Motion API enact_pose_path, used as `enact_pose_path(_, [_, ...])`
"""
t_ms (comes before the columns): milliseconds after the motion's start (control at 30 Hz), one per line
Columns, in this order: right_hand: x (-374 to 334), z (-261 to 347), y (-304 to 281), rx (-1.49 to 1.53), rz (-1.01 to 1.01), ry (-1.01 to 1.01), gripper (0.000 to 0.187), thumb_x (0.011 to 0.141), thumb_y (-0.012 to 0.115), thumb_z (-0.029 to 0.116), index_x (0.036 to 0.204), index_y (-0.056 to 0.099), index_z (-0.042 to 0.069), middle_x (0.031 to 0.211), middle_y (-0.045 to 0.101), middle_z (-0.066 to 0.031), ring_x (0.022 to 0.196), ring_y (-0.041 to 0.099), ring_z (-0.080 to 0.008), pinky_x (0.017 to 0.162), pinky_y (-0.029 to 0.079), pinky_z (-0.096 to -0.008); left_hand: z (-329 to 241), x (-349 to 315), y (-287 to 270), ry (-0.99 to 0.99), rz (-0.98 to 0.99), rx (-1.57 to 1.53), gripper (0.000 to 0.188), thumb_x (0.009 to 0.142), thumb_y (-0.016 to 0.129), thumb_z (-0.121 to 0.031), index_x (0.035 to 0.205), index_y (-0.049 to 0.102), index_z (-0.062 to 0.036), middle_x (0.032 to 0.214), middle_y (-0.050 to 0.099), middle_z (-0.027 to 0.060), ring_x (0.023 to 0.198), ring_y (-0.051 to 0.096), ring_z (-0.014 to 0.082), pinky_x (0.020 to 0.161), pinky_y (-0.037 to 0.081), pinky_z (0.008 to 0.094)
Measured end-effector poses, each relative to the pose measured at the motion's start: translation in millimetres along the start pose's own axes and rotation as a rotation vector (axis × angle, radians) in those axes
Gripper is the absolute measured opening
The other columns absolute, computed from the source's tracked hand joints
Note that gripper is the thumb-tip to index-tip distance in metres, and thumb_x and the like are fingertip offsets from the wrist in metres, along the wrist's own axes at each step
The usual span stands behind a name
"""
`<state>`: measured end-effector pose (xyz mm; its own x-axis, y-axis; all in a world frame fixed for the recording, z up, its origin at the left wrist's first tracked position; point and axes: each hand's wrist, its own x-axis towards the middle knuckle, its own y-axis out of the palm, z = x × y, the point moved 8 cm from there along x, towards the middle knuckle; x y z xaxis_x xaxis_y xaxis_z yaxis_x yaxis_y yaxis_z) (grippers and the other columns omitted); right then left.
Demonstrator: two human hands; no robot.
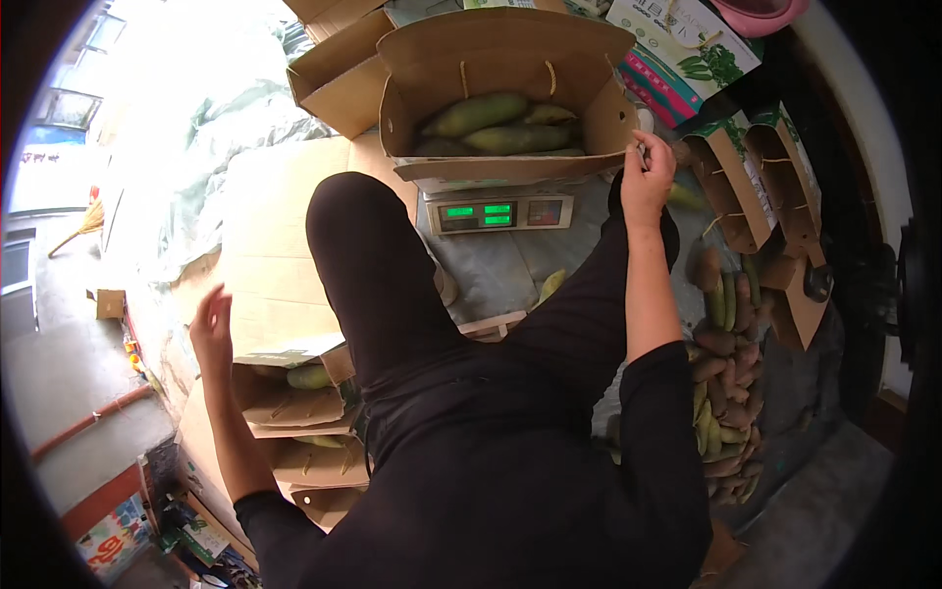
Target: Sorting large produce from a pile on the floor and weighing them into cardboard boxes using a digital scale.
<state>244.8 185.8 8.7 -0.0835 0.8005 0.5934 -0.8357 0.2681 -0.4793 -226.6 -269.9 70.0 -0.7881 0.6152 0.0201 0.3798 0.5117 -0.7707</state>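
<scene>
An open brown cardboard box [510,49] with two cord handles sits on a digital scale [500,212] whose display glows green. Several large green radishes [478,115] lie inside it. At the box's near right corner, my right hand [650,182] has its fingers closed on the cardboard edge. My left hand [212,329] is off to the left, raised over a flat cardboard sheet [275,245]. Its fingers are loosely stretched and nothing is in them.
Open boxes with radishes [294,393] stand beside my left leg. To the right are more open boxes [731,187] and a pile of loose green and reddish radishes [726,373]. A pink basin [760,15] and a printed carton [687,44] are at the far right.
</scene>
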Motion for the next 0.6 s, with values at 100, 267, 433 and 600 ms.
enact_pose_path(100, [3,-24,-5,0.217,0.029,0.264,0.019,0.080,0.061,0.009,0.099,0.060,0.006,0.092,0.058,-0.0077,0.092,0.053,-0.0200,0.078,0.044,-0.0304,-75,49,47,-0.005,0.095,-0.156,0.033,0.088,0.055,-0.009,0.120,0.052,-0.0021,0.101,0.062,0.0088,0.093,0.057,0.0129,0.081,0.045,0.0260])
enact_pose_path(267, [26,-50,3,0.455,0.152,0.448,0.022,0.089,0.055,0.015,0.108,0.057,0.005,0.101,0.058,-0.0025,0.093,0.053,-0.0124,0.078,0.042,-0.0234,-152,104,153,-0.022,0.394,-0.311,0.048,0.088,0.055,-0.028,0.130,0.043,-0.0076,0.115,0.057,0.0106,0.100,0.055,0.0171,0.077,0.046,0.0293])
enact_pose_path(433, [45,-81,12,0.488,0.136,0.689,0.030,0.086,0.059,0.025,0.104,0.058,0.001,0.095,0.059,-0.0048,0.085,0.052,-0.0110,0.075,0.042,-0.0246,-172,130,233,-0.135,0.543,-0.217,0.059,0.087,0.055,-0.038,0.134,0.035,-0.0086,0.127,0.048,0.0146,0.116,0.046,0.0245,0.086,0.044,0.0417])
enact_pose_path(600, [42,-100,50,0.371,0.264,0.877,0.041,0.086,0.056,0.040,0.106,0.059,0.004,0.099,0.059,-0.0046,0.090,0.053,-0.0127,0.074,0.040,-0.0271,-163,138,273,-0.248,0.712,-0.331,0.053,0.088,0.053,-0.037,0.132,0.038,-0.0109,0.123,0.050,0.0087,0.114,0.045,0.0219,0.091,0.040,0.0430])
